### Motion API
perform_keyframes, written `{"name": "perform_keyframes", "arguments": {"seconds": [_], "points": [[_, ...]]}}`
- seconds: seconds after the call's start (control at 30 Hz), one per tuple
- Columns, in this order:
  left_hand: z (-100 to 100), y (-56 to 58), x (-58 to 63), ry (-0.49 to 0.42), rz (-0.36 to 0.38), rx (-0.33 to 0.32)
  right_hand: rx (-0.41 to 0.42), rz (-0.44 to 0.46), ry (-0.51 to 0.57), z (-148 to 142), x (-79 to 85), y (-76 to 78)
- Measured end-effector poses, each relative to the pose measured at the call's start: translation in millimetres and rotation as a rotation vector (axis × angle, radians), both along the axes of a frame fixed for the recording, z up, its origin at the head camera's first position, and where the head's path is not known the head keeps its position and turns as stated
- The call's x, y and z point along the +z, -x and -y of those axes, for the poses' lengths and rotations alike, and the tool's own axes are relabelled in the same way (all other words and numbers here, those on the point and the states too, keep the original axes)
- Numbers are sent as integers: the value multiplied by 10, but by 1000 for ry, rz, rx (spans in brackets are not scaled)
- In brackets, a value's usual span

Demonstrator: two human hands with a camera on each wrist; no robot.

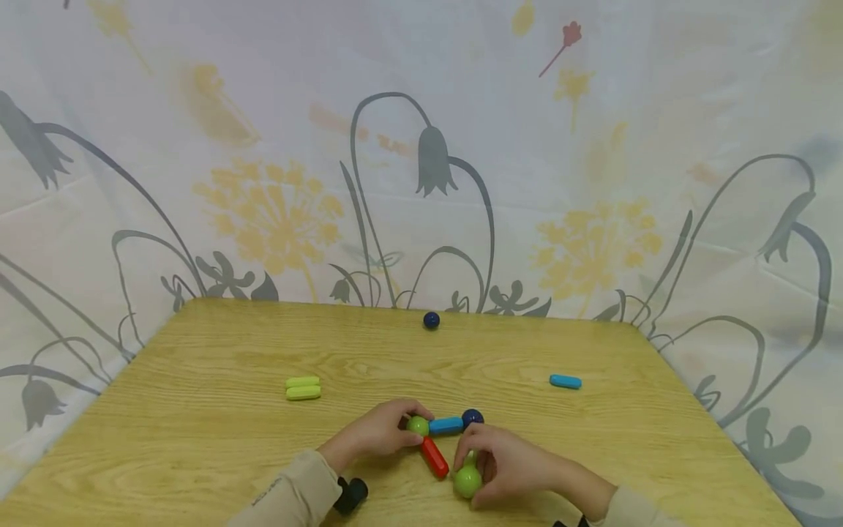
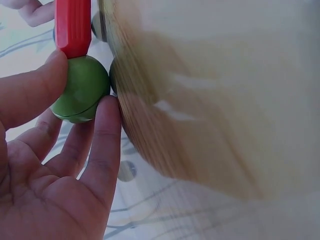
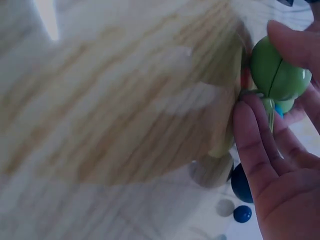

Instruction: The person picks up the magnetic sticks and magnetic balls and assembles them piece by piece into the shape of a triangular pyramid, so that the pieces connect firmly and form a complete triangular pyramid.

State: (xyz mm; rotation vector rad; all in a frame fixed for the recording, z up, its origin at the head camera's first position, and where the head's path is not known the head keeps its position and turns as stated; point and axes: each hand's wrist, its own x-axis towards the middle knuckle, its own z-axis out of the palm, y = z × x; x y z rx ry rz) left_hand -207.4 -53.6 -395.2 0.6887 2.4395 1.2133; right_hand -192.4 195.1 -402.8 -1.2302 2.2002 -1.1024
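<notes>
My left hand (image 1: 380,430) pinches a green ball (image 2: 82,87) between thumb and fingers. A red rod (image 1: 434,457) and a blue rod (image 1: 446,425) extend from that ball, and a dark blue ball (image 1: 471,418) sits at the blue rod's far end. Just right of the red rod, my right hand (image 1: 510,462) grips a second green ball (image 1: 467,481). A yellow-green rod (image 3: 270,110) shows at this ball, partly hidden by the fingers. The red rod's free end points toward the second green ball.
Two yellow-green rods (image 1: 303,389) lie side by side on the wooden table (image 1: 217,359) at the left. Another blue rod (image 1: 565,381) lies at the right. A loose dark blue ball (image 1: 431,320) rests near the far edge, before a patterned curtain (image 1: 296,88).
</notes>
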Motion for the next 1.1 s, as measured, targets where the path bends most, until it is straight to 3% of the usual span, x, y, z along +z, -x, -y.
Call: {"name": "perform_keyframes", "arguments": {"seconds": [0.37,0.83,0.93,1.1], "points": [[-4,3,-6,6,-6,4,-5,-125,39,14,26,-55],[18,-49,-19,19,39,74,-70,-156,86,-65,-43,-8],[48,-89,-10,14,75,86,-130,-170,88,-154,-38,27],[109,-135,-26,-25,95,71,-317,-165,45,-388,17,139]]}}
